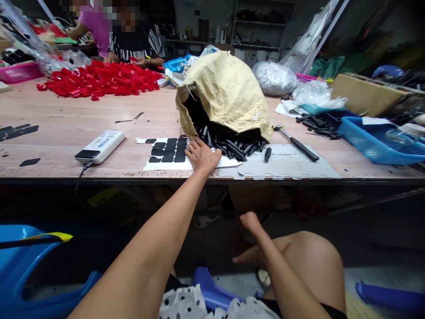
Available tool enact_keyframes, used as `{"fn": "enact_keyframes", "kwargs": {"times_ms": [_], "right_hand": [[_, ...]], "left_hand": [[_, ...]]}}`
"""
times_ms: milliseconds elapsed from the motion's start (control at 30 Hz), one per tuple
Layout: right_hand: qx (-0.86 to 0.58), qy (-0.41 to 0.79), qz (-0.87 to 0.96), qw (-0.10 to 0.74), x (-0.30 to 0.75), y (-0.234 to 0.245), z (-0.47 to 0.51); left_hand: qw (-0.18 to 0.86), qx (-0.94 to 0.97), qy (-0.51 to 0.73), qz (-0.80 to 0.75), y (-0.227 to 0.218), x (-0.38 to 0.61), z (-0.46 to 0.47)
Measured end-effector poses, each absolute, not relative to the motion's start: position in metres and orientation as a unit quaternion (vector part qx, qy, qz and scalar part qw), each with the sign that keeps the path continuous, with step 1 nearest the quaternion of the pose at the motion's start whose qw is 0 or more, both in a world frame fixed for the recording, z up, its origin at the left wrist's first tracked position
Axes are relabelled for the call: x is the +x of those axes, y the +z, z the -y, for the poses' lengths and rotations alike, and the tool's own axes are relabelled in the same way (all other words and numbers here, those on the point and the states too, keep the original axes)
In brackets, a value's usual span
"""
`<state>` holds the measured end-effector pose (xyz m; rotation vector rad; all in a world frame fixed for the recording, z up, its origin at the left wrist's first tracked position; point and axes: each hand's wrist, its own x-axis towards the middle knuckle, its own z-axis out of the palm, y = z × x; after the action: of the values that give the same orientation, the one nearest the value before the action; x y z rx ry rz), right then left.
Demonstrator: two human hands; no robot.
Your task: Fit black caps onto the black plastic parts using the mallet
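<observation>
My left hand (202,155) reaches across the wooden table (66,119) and lies with its fingers spread on a white sheet of black adhesive pads (168,151). Its fingertips touch the edge of a pile of small black plastic parts (232,146) that spill from a tipped yellow woven sack (226,88). It grips nothing. My right hand (247,248) hangs below the table edge beside my bare knee (308,261). Its fingers stretch down and to the left, and nothing shows in them.
A white power bank (99,146) with a cable lies left of the sheet. A hammer (295,142) and grey cardboard (285,161) lie to the right, beside a blue basket (375,139). Red parts (99,79) cover the far left, where two people sit. Blue stools (20,257) stand below.
</observation>
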<state>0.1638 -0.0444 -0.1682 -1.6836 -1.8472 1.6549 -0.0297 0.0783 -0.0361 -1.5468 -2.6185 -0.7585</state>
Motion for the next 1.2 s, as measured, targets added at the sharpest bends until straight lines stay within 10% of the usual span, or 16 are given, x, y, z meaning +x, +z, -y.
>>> {"fn": "enact_keyframes", "kwargs": {"times_ms": [200, 433, 733, 1200], "right_hand": [[-0.464, 0.658, 0.592, 0.030, 0.197, -0.074, 0.076], [-0.456, 0.533, 0.626, 0.341, 0.182, 0.049, -0.028], [-0.400, 0.373, 0.654, 0.522, 0.064, 0.001, -0.139], [-0.344, 0.153, 0.826, 0.420, 0.023, -0.009, -0.169]], "left_hand": [[0.011, -0.498, -0.251, 0.830, -0.037, -0.031, -0.078], [0.012, -0.498, -0.277, 0.822, -0.036, -0.035, -0.074], [-0.009, -0.481, -0.320, 0.816, -0.035, -0.036, -0.071], [-0.006, -0.476, -0.348, 0.808, -0.038, -0.038, -0.071]]}}
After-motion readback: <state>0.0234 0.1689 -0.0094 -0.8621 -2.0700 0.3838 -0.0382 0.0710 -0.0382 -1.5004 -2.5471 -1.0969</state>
